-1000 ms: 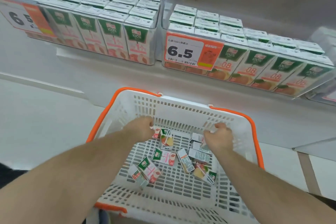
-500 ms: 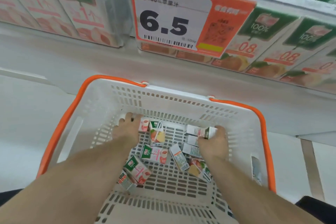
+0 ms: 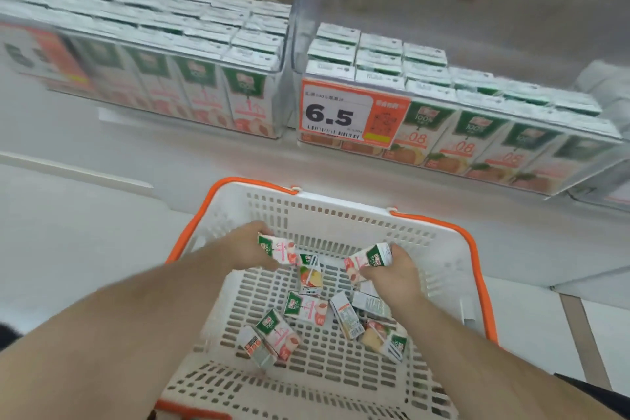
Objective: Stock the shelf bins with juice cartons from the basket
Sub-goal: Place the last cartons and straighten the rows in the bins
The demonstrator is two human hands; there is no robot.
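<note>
Each hand grips one small juice carton over the white basket [image 3: 439, 249]: the left hand [image 3: 247, 245] curls round a pink-and-green carton [image 3: 278, 248], the right hand [image 3: 395, 274] round a second carton [image 3: 368, 261]. Loose cartons [image 3: 305, 309] lie on the basket floor at six o'clock from the hands. At twelve o'clock stand two clear shelf bins, the left bin [image 3: 284, 44] packed full, the right bin [image 3: 562, 160] carrying a 6.5 price tag [image 3: 335, 112].
</note>
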